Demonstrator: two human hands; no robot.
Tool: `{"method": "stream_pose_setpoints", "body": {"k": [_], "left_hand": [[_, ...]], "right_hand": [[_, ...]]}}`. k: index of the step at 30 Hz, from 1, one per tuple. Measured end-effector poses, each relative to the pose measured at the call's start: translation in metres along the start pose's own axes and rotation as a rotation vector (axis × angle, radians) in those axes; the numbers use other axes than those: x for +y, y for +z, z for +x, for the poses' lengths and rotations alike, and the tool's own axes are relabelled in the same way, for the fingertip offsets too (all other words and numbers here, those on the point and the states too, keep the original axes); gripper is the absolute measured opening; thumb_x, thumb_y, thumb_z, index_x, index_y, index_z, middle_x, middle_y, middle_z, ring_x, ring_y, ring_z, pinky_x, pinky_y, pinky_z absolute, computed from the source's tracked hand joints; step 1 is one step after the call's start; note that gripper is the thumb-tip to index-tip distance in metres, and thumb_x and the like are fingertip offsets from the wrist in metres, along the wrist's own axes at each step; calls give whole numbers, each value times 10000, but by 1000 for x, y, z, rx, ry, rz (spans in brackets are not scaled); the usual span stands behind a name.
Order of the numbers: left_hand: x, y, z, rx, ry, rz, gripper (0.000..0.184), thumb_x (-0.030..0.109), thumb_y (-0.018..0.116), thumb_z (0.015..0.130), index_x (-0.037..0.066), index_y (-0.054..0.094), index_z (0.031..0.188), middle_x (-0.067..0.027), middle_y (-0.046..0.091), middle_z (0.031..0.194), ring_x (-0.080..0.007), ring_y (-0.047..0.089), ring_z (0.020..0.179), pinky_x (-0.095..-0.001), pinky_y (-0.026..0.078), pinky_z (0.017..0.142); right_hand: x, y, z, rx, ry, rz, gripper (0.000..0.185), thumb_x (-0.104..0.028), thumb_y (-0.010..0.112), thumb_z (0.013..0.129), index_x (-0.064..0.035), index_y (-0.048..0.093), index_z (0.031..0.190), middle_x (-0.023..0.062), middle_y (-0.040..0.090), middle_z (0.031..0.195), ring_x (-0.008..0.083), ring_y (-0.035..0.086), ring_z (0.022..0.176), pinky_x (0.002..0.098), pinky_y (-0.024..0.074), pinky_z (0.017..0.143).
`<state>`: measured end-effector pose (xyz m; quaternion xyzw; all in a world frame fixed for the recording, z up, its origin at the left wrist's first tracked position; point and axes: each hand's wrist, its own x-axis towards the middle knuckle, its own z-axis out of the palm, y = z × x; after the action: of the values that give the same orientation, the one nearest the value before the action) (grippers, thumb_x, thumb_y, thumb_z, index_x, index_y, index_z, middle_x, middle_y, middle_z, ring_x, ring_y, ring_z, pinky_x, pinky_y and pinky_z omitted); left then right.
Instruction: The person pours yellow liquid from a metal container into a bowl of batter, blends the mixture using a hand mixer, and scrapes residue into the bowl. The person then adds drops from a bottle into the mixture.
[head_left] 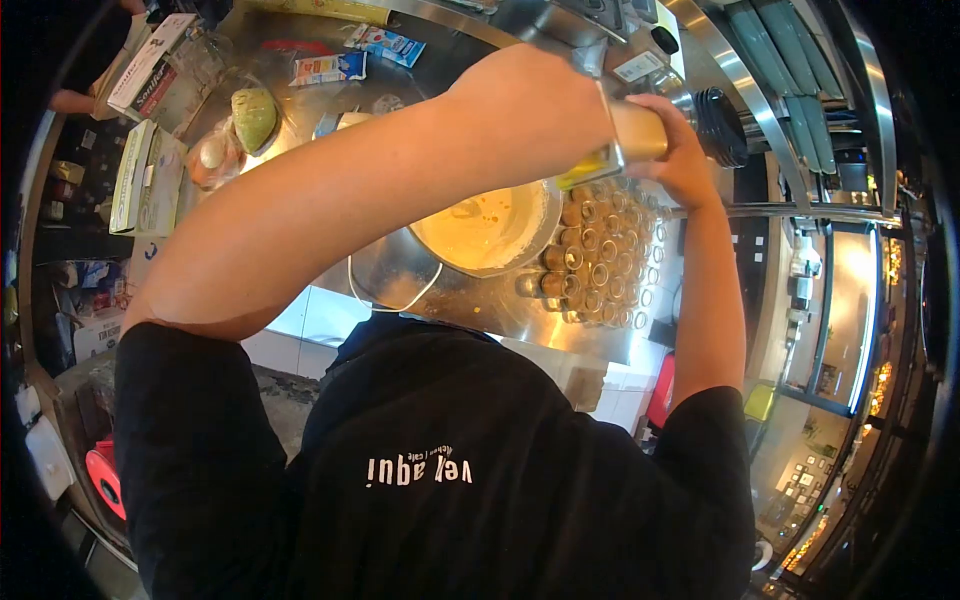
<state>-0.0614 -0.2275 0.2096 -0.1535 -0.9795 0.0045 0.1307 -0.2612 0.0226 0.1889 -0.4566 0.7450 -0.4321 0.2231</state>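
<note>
My left hand (pixel 535 112) reaches across to the right, its back toward me and its fingers mostly hidden. It is against a boxy container (pixel 640 132) with a shiny edge, a tan end and a yellow-green patch. From the other side, the fingers of my right hand (pixel 685 155) wrap round this container. Below my left forearm stands a round metal bowl (pixel 548 232) holding a thick yellow-orange mixture (pixel 478 228). Close to its right, several small glass jars (pixel 600 265) stand in tight rows; some look brown inside. What the container holds cannot be made out.
The metal counter (pixel 480 305) carries a wire loop (pixel 400 308) by the bowl. Farther left lie a green fruit (pixel 254 120), a bagged item (pixel 214 158) and boxes (pixel 148 180). Printed packets (pixel 330 68) lie at the back. Black stacked lids (pixel 722 128) stand right of my right hand.
</note>
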Motion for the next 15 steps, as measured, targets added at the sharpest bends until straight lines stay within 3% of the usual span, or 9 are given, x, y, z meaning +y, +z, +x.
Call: {"method": "stream_pose_setpoints", "body": {"k": [6, 8, 15], "left_hand": [[-18, 7, -33, 55, -47, -82, 309, 131, 647, 951, 243, 759, 1216, -42, 728, 997, -271, 769, 967, -431, 618, 808], [-16, 12, -36, 204, -105, -107, 322, 110, 641, 938, 228, 753, 1215, -56, 711, 969, -284, 765, 953, -441, 616, 803], [-2, 38, -55, 88, -151, -142, 379, 91, 652, 912, 230, 749, 1252, -94, 727, 1000, -298, 767, 948, -448, 621, 790]], "right_hand": [[0, 5, 2, -36, 110, 35, 910, 73, 925, 653, -177, 609, 1469, 12, 662, 1364, 180, 626, 1266, 363, 535, 1066], [-3, 10, 4, -51, 98, 39, 902, 64, 927, 657, -177, 613, 1467, 5, 662, 1369, 176, 626, 1263, 367, 540, 1059], [-9, 23, 24, -126, 85, -82, 883, 16, 943, 670, -182, 618, 1467, -21, 655, 1392, 167, 613, 1298, 390, 568, 1063]]}}
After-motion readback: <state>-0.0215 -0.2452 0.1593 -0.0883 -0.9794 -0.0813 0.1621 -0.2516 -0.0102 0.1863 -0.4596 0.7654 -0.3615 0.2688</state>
